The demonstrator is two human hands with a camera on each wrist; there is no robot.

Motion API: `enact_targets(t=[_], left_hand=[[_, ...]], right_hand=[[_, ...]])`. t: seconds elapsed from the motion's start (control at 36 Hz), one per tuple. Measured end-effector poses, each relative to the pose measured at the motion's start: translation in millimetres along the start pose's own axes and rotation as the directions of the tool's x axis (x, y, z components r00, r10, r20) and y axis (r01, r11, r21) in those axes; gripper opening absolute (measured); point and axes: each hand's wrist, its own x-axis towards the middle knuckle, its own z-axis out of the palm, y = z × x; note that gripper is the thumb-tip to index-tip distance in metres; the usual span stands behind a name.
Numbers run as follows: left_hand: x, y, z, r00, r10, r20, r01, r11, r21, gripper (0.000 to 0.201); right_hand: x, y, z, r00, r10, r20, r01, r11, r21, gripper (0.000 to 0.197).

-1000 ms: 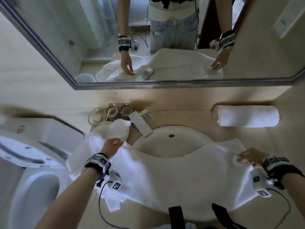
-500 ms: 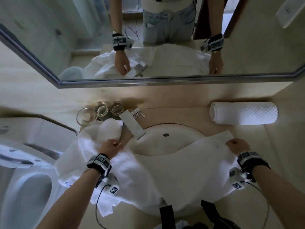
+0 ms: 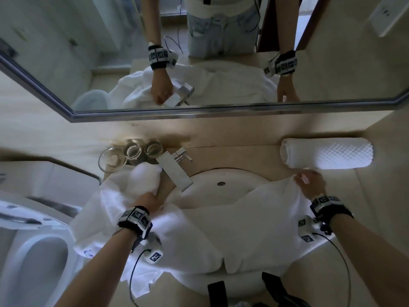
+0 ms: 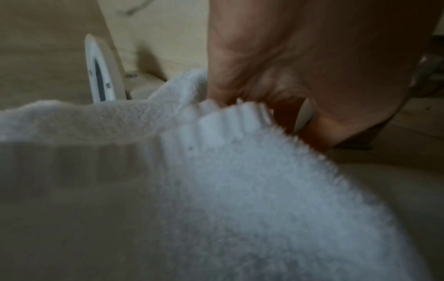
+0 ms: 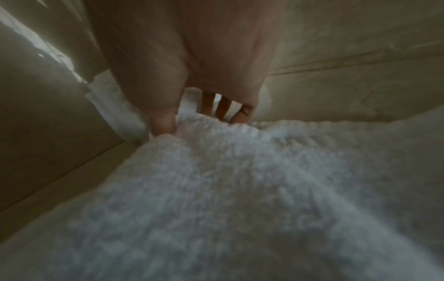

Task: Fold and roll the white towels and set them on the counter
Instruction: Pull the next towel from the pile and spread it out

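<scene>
With the white towel [image 3: 221, 229] draped over the sink [image 3: 221, 180] and pinched at its far corners by the left hand [image 3: 148, 201] and right hand [image 3: 312, 183], it could be snagged on the faucet [image 3: 174, 171].

A bare strip of the surface [image 3: 250, 158] is lying open at upper centre of the head view, between the faucet [image 3: 177, 173] and the rolled towel [image 3: 327, 154]. The rolled towel is blocking the upper right corner. Three glass cups [image 3: 132, 154] are crowding the back edge at centre left, just beside the faucet. The spread towel [image 3: 221, 229] is covering the basin [image 3: 221, 180] front and both near sides.
</scene>
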Motion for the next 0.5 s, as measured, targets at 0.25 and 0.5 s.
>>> enact_targets(t=[0.25,0.5], left_hand=[[14.1,-11.3,-5.1,0.981,-0.076,0.181,0.148,0.892,-0.427,0.025],[7.0,-8.3,1.9,0.993,-0.039,0.108,0.094,0.818,-0.567,0.018]], right_hand=[[22.3,-11.5,3.8,0.979,0.119,0.162,-0.111,0.992,-0.06,0.044],[14.0,-25.1,3.5,0.977,0.172,0.126,-0.143,0.967,-0.21,0.043]])
